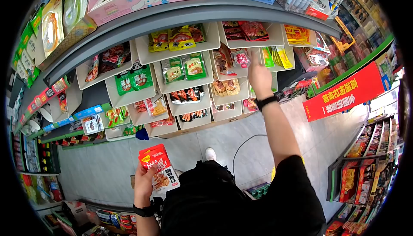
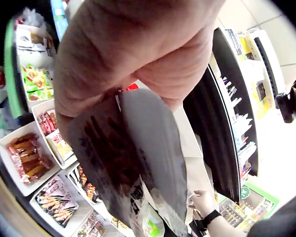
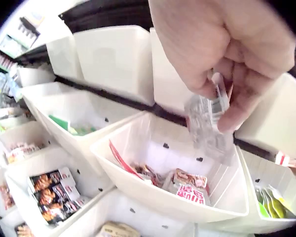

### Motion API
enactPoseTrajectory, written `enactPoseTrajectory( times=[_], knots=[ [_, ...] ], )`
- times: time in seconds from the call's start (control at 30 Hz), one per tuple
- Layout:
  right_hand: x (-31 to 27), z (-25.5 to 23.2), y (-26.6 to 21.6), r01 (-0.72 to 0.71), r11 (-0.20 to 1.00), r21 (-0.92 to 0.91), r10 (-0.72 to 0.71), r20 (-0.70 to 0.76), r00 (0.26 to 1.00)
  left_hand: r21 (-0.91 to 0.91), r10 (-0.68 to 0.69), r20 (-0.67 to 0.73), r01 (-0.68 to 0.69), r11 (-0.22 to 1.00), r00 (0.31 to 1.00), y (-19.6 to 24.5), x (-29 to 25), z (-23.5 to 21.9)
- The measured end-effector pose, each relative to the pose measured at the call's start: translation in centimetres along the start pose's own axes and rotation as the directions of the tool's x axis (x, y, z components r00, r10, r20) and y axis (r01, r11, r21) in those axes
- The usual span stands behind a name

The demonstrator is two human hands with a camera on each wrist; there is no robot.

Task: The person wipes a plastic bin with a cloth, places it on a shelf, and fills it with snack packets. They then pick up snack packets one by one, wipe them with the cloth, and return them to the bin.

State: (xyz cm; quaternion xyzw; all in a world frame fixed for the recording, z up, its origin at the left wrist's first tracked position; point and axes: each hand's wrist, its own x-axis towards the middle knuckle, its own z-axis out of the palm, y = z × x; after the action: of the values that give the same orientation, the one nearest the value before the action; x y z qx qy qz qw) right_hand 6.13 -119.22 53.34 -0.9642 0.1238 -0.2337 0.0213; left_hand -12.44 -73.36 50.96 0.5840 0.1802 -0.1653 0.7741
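Observation:
My left hand (image 1: 144,181) grips red-and-white snack packets (image 1: 160,167) low in front of my body, thumb on the front. From the left wrist view their grey backs (image 2: 155,143) hang below my left hand (image 2: 138,44). Over a white bin my right hand (image 3: 232,54) pinches a clear plastic snack packet (image 3: 209,121) between thumb and fingers. Below it, the bin (image 3: 227,210) holds a packet with pink print (image 3: 190,186) and other packets. The head view has my right hand (image 1: 260,79) at the right part of the bin rows, its packet mostly hidden.
Rows of white bins hold green packets (image 1: 135,79), yellow packets (image 1: 180,38) and dark packets (image 3: 52,195). A grey shelf edge (image 1: 193,11) juts out above them. To the right hangs a red sign (image 1: 344,92). A cable (image 1: 235,156) lies on the tiled floor.

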Motion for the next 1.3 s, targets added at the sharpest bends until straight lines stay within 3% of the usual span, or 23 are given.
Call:
enactPoseTrajectory(
  times=[0.07, 0.2, 0.33, 0.43, 0.57, 0.63, 0.67, 0.73, 0.8, 0.9, 0.97, 1.03, 1.2, 1.3],
  knots=[
    [2.5, 1.6, 0.4, 0.122, 0.991, -0.058, -0.118, 0.078, 0.99, 0.02, 0.006, -0.009, -0.006, 1.0, 1.0, 0.0, -0.4, 0.1],
    [5.4, 3.1, -0.3, 0.21, 0.96, -0.184, -0.14, 0.335, 0.932, -0.004, 0.036, -0.052, -0.036, 0.999, 0.998, 0.0, -1.1, 0.8],
    [5.6, 4.8, 0.0, 0.075, 0.991, -0.114, -0.019, 0.429, 0.903, -0.085, 0.036, -0.096, -0.045, 0.995, 0.995, -1.1, -1.6, 1.0],
    [5.9, 8.0, 1.8, 0.102, 0.989, -0.112, -0.043, 0.441, 0.896, -0.106, 0.017, -0.109, -0.029, 0.994, 0.994, -1.1, -2.0, 1.5],
    [6.6, 8.2, 2.7, 0.132, 0.978, -0.16, -0.06, 0.39, 0.919, -0.113, 0.019, -0.102, -0.031, 0.993, 0.995, -1.3, -2.0, 1.7],
    [6.6, 7.0, 2.9, 0.155, 0.966, -0.208, -0.087, 0.302, 0.949, -0.095, 0.015, -0.092, -0.024, 0.995, 0.996, -1.2, -1.8, 1.7],
    [6.5, 7.8, 4.1, 0.237, 0.941, -0.241, -0.191, 0.198, 0.961, -0.105, 0.02, -0.091, -0.03, 0.994, 0.996, -0.7, -1.8, 2.2],
    [5.9, 6.1, 4.3, 0.193, 0.968, -0.157, -0.177, 0.112, 0.978, -0.06, 0.033, -0.08, -0.038, 0.997, 0.996, -0.8, -1.8, 2.0],
    [3.7, 1.4, 1.7, 0.074, 0.987, -0.141, -0.061, 0.097, 0.993, -0.034, 0.037, -0.04, -0.039, 0.999, 0.999, -1.1, -1.5, 1.2],
    [-1.1, -2.3, -0.3, 0.196, 0.98, -0.036, -0.196, 0.007, 0.981, -0.026, 0.011, -0.042, -0.012, 1.0, 0.999, -0.5, -0.9, 1.0],
    [-4.3, -3.8, -2.2, 0.329, 0.942, 0.07, -0.318, -0.127, 0.939, -0.043, 0.014, -0.006, -0.014, 0.999, 1.0, -0.6, -0.6, 0.6],
    [-7.0, -5.3, -4.9, 0.412, 0.893, 0.18, -0.397, -0.114, 0.911, -0.032, 0.011, 0.018, -0.011, 0.999, 1.0, -0.4, -0.4, 0.3],
    [-9.8, -9.8, -12.5, 0.496, 0.76, 0.42, -0.479, -0.154, 0.864, -0.073, -0.001, 0.09, 0.007, 0.997, 0.996, 0.3, -0.2, -0.6],
    [-9.6, -11.8, -16.6, 0.575, 0.728, 0.374, -0.505, -0.274, 0.818, -0.087, 0.01, 0.088, -0.002, 0.996, 0.996, 0.3, -0.4, -1.9]
  ],
)
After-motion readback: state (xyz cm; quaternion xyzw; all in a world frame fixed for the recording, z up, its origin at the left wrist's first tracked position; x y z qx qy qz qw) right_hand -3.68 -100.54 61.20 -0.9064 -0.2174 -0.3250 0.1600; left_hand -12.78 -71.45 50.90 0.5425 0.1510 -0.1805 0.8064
